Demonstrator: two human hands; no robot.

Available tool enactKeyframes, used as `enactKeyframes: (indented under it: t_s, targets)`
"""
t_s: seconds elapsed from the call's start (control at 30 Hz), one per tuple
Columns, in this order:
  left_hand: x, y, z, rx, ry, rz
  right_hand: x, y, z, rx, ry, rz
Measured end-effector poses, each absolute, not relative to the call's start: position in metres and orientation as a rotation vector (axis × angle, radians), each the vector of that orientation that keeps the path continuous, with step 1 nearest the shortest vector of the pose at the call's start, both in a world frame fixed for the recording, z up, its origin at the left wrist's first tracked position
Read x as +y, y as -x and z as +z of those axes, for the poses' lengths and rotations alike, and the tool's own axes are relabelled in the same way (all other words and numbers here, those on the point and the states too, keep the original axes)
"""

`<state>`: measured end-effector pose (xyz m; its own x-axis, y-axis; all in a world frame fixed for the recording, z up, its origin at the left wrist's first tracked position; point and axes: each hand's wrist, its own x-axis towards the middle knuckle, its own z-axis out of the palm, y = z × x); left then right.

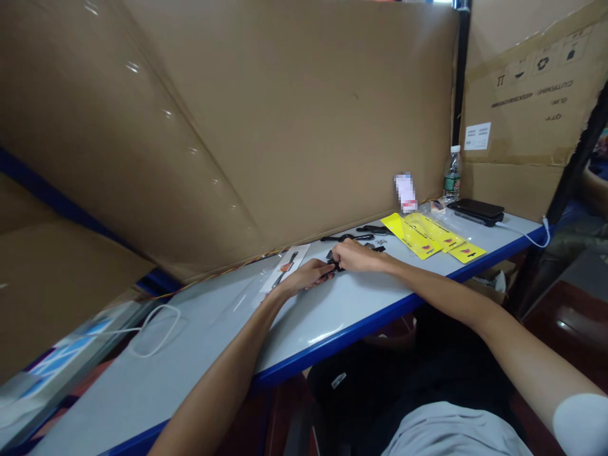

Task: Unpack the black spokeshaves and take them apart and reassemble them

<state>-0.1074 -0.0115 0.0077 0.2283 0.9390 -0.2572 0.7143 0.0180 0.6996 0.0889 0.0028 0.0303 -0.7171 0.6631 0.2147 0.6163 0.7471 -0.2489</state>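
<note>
Both hands meet over the middle of the table around a small black part [337,266], mostly covered by the fingers. My left hand [311,275] is closed on its near left side. Above and to the right, my right hand [354,254] pinches at the same part with bent fingers. Just beyond the hands lie a long black handle-like piece [363,237] and another black piece [375,229] behind it. Several tiny metal bits [381,241] are scattered right of the fingers. A printed card [286,267] showing a tool sits left of my left hand.
Yellow cards [418,237] overlap at the right. Behind them stand a pixelated phone-like item [405,192] and a water bottle [453,176]. A dark device [476,210] has a white cable [525,234]. Cardboard walls [308,126] enclose the back; another cable [164,329] loops at left.
</note>
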Motion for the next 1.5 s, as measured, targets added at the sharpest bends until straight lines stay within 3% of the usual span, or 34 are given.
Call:
enactKeyframes:
  t_s: [0.63, 0.87, 1.3, 1.5]
  targets:
    - [-0.015, 0.106, 0.011, 1.542, -1.737, 0.367, 0.009, -0.093, 0.026, -2.692, 0.751, 0.21]
    - [-0.012, 0.108, 0.007, 1.534, -1.74, 0.382, 0.004, -0.089, 0.028, -2.654, 0.867, 0.22]
    - [-0.015, 0.107, 0.009, 1.54, -1.728, 0.384, 0.007, -0.093, 0.035, -2.64, 0.943, 0.613]
    - [-0.012, 0.109, 0.007, 1.527, -1.744, 0.389, 0.008, -0.097, 0.032, -2.74, 0.743, 0.35]
